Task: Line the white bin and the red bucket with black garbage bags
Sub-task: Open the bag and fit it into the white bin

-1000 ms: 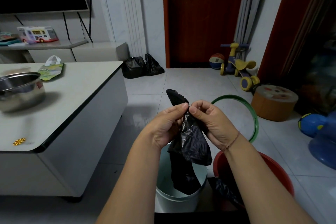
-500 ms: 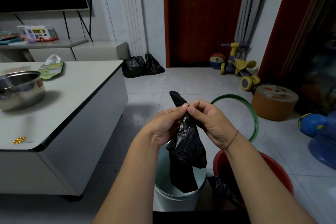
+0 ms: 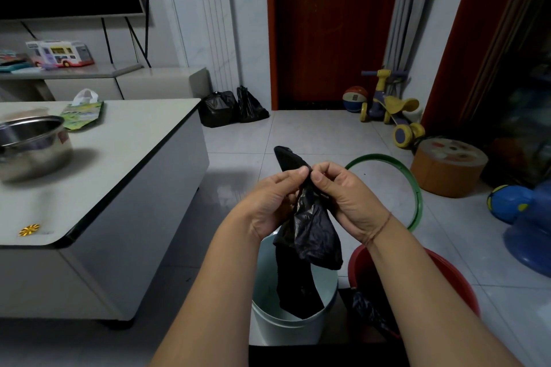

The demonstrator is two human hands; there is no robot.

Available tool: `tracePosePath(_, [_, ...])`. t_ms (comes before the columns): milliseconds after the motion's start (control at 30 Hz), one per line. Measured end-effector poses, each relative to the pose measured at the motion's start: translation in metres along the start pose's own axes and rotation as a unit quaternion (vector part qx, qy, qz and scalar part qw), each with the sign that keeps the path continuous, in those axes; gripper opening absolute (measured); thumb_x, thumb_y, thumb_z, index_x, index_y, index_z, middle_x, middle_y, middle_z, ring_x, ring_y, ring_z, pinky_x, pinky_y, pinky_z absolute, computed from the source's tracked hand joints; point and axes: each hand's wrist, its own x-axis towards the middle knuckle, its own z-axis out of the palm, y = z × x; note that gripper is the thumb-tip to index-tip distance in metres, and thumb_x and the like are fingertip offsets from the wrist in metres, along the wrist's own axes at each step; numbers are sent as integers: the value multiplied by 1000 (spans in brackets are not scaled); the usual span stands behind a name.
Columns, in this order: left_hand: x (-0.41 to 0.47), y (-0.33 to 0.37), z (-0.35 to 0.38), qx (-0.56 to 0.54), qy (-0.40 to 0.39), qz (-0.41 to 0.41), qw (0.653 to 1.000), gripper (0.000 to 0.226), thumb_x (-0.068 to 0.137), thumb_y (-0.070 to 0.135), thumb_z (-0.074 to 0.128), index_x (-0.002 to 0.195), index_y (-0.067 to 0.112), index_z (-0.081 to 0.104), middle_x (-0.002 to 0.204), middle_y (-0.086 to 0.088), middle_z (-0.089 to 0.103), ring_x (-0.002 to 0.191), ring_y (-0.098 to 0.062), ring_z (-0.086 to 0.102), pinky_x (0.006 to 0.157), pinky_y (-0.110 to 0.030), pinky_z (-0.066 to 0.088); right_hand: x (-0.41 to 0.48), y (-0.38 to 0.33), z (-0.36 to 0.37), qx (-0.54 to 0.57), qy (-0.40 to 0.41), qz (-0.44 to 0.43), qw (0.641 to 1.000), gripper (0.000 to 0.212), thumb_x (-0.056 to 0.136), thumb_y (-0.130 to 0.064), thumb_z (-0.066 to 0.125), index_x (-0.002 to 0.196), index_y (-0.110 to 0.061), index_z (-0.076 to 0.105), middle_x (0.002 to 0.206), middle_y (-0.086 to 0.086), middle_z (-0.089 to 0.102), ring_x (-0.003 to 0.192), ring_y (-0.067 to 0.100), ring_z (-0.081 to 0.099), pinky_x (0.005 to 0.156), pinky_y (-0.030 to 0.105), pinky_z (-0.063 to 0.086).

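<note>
A crumpled black garbage bag hangs between my hands above the white bin. My left hand and my right hand each pinch the bag's top edge with thumb and fingertips, close together. One corner of the bag sticks up behind my left fingers. The bag's lower end dangles inside the white bin. The red bucket stands right of the bin, partly hidden by my right forearm, with some dark plastic lying in it.
A white low table stands to the left with a steel pot on it. A green hoop, an orange stool, a toy scooter and balls lie on the tiled floor. Filled black bags sit by the door.
My fingertips have shifted slightly along the bag's top edge, and the hanging bag has swayed a little. Bin and bucket have not moved.
</note>
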Motion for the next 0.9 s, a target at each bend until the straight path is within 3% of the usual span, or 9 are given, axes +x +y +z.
tracePosePath(100, [0,-1,1,-24,42,-8,999,21,82,21,65,96,6,64,83,-9,62,75,-18,57,74,-27,52,2,2,-1,6,18,-2,1000,5,79,-19,62,78,-14,63,76,3,67,74,14,64,72,23,54])
tracePosePath(233, [4,4,-8,-178,118,-31,977,22,96,22,51,91,4,63,76,-10,69,79,-23,64,83,-41,52,6,2,-8,101,103,11,989,36,94,-16,48,118,11,51,105,20,62,94,26,60,89,36,54])
tracePosePath(367, [10,7,-23,-295,189,9,937,22,97,16,49,83,2,58,61,-10,69,53,-20,69,79,-37,57,8,-2,-22,250,194,50,947,28,99,-21,41,98,0,59,77,9,71,69,17,68,68,28,59])
tracePosePath(433, [12,6,-29,-289,208,17,934,24,98,16,47,85,1,58,61,-11,69,55,-20,69,76,-37,58,10,-2,-26,285,248,74,923,29,100,-23,40,91,-3,59,74,8,69,67,18,67,58,28,59])
tracePosePath(533, [18,3,-33,-206,264,38,942,24,101,19,43,101,0,55,77,-12,67,70,-21,64,66,-36,56,13,5,-31,241,328,104,907,25,101,-20,40,101,-2,57,87,13,62,75,22,61,65,35,55])
tracePosePath(633, [19,4,-45,-140,340,94,925,19,100,21,44,101,5,54,84,-10,60,70,-19,58,64,-33,52,11,6,-45,198,396,78,893,26,100,-8,31,81,-11,48,47,4,50,38,10,47,43,18,44])
tracePosePath(700, [15,7,-62,-82,380,144,910,18,100,22,45,102,6,53,88,-11,59,70,-18,58,60,-31,50,8,-1,-57,175,409,48,894,29,99,-6,23,88,-18,47,41,0,34,24,5,29,32,10,25])
tracePosePath(767, [7,9,-74,-44,384,151,910,18,98,25,49,97,9,56,88,-8,64,70,-18,62,59,-31,53,3,-7,-64,79,410,32,908,24,101,-18,34,120,-13,49,56,2,36,34,5,37,37,15,31])
tracePosePath(900, [7,4,-58,-27,341,97,935,13,95,28,54,91,18,61,91,-9,67,80,-23,66,66,-37,55,-6,-7,-40,-20,189,169,967,71,69,-70,58,113,-14,50,101,5,60,94,17,60,73,35,52])
